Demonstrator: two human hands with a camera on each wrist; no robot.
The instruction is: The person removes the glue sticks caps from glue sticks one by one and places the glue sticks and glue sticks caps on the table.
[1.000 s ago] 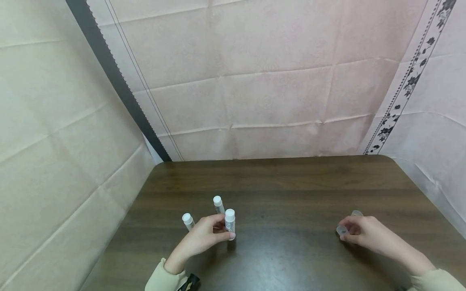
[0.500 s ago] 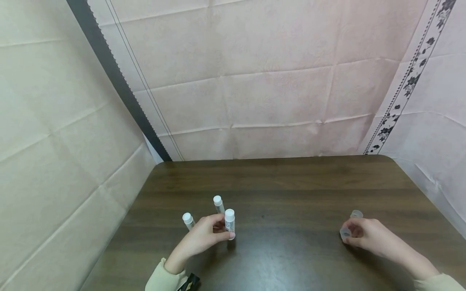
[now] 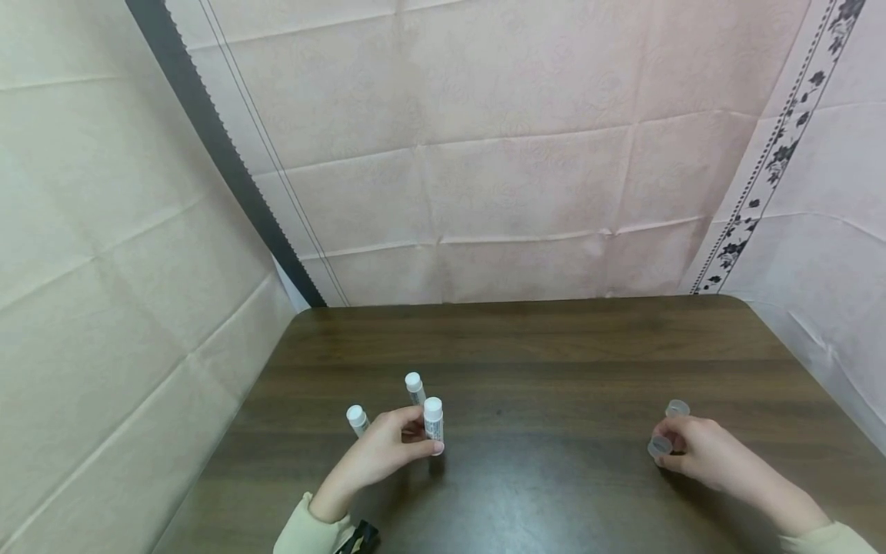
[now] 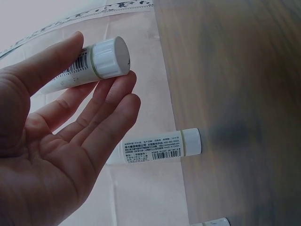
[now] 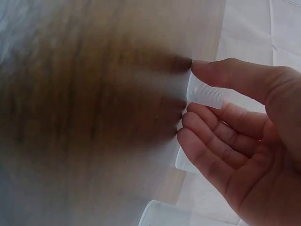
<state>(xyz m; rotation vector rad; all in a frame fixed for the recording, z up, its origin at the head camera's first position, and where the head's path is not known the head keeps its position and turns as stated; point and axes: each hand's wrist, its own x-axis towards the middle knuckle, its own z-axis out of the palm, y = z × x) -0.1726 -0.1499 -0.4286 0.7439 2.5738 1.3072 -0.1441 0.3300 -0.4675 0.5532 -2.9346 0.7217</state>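
My left hand [image 3: 391, 446] holds a white glue stick [image 3: 434, 419] upright between thumb and fingers. Two more white-topped glue sticks stand near it, one farther back [image 3: 416, 388] and one to the left [image 3: 358, 420], partly behind the hand. In the left wrist view the held glue stick [image 4: 110, 59] shows a barcode, and a printed glue stick [image 4: 162, 146] lies beyond the fingers. Over at the right, my right hand [image 3: 702, 448] pinches a translucent cap [image 3: 660, 445]. Ribbing shows on that cap [image 5: 203, 93] in the right wrist view.
Another translucent cap [image 3: 677, 408] stands on the brown wooden table [image 3: 526, 369] just behind my right hand. The right wrist view shows a translucent cap [image 5: 186, 162] behind the fingers and another [image 5: 162, 215] at the bottom. Cloth [image 3: 512, 185] hangs around the table.
My right hand has shifted slightly to the right with its cap, whose round end now shows more fully. The left hand has moved a touch left with the glue stick.
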